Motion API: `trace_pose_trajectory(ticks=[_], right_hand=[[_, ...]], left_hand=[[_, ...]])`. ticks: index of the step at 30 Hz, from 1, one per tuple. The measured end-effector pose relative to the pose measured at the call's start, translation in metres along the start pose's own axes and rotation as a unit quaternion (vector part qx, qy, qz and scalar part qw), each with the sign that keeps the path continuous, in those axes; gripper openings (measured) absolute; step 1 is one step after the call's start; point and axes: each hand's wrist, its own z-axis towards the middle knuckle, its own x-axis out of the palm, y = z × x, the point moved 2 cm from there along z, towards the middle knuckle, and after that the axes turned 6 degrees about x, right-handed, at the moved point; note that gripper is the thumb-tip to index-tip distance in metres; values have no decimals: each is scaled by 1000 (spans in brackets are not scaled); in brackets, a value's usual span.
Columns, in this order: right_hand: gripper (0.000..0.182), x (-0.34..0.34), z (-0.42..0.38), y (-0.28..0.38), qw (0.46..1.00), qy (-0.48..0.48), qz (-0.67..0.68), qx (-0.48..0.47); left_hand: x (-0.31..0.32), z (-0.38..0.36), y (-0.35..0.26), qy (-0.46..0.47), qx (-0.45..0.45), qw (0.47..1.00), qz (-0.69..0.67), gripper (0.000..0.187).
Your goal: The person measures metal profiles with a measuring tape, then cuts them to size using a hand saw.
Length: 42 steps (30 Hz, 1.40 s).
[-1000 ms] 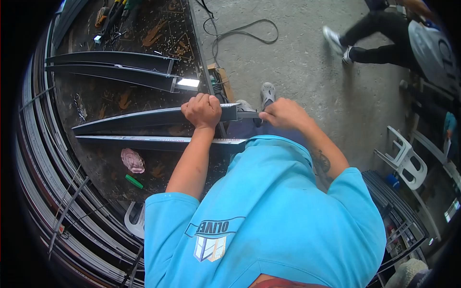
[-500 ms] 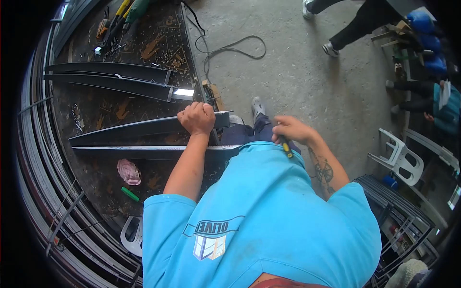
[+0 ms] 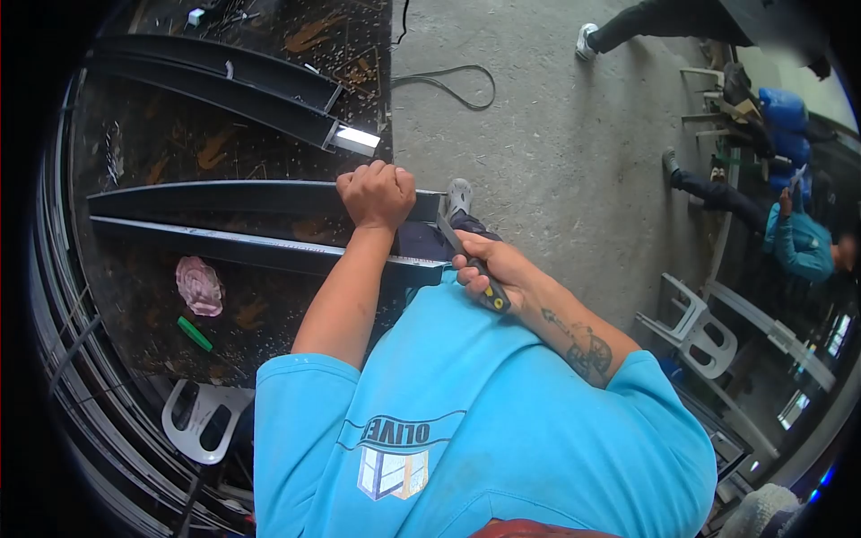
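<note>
My left hand [image 3: 377, 195] is closed over the upper edge of a long dark metal profile [image 3: 260, 199], near its right end. A second dark profile [image 3: 260, 247] with a pale strip along its edge lies just below, under my left forearm. My right hand [image 3: 491, 269] grips a file-like tool [image 3: 489, 291] with a black and yellow handle. The tool's flat grey blade points up and left, at the right end of the upper profile; whether they touch is unclear.
Two more dark profiles [image 3: 215, 85] lie on the table [image 3: 161, 345], a shiny block at one end. A pink cloth [image 3: 199, 286] and green object [image 3: 195, 334] sit lower left. A cable [image 3: 448, 81] loops across the floor. Two people [image 3: 798, 238] are at right; white chairs [image 3: 206, 421] stand nearby.
My right hand has moved left and up, bringing the tool's blade to the profile's end. My left hand still holds the profile. The view has shifted, and both people at right have moved.
</note>
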Motion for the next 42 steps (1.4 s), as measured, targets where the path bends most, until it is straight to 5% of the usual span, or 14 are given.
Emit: trace_pose_trajectory(ticks=[6,13,29,31,42], right_hand=[[44,20,9,5,981,-137,-130,-46],[43,34,25,11,975,-183,-114,-54],[27,28,23,51,980,-167,-96,46],[14,25,38,58,980,-134,-100,104],[13,52,-14,84,982,-119,-125,79]], left_hand=[[-1,-2,0,2,-2,1000,-8,24],[-3,-5,-1,-8,-11,1000,-24,24],[1,2,5,-11,-21,999,-38,20],[-4,-3,0,-4,-14,999,-48,20],[-1,8,2,11,-8,1000,-16,24]])
